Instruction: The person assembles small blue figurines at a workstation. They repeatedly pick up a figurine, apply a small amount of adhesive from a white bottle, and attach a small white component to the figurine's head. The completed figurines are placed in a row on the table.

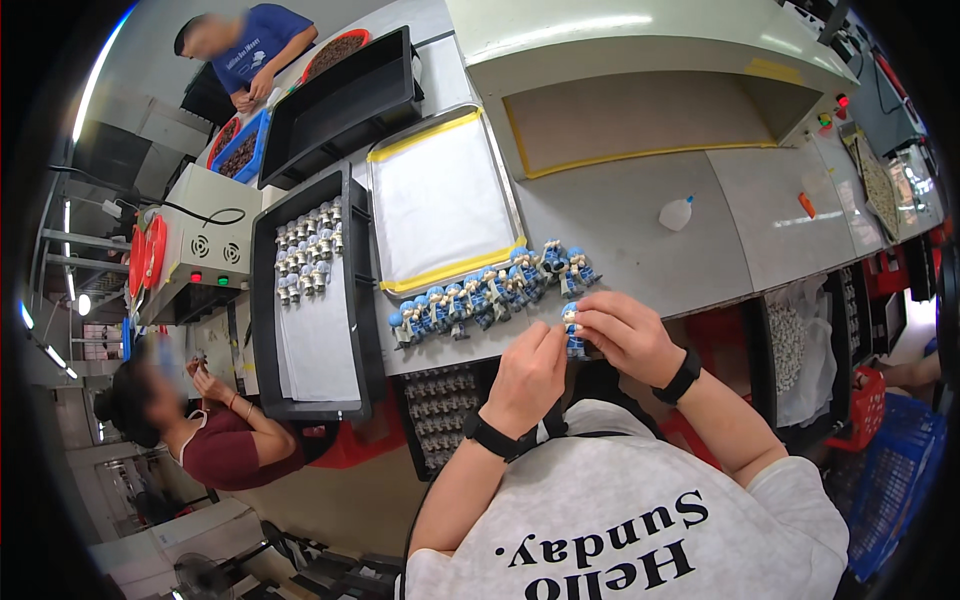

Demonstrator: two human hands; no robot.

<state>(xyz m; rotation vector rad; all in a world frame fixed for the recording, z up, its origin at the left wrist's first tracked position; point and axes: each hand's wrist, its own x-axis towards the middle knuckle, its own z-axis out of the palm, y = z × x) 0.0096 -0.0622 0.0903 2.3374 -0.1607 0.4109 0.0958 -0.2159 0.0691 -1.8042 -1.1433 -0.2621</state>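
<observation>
A small figurine with blue headgear and blue-and-white clothing is pinched upright between my two hands, just off the table's near edge. My right hand grips its upper part with thumb and fingers. My left hand is closed, its fingertips pressed against the figurine's left side; my fingers hide part of it. Just beyond my hands, a row of similar blue figurines lies crowded along the table edge. Behind that row is a shallow metal tray lined with white paper and yellow tape.
On the left, a black bin holds rows of figurines on paper. Behind it stands another black bin. A clear bottle and an orange object lie on the table at right. Two people work at the left and far left.
</observation>
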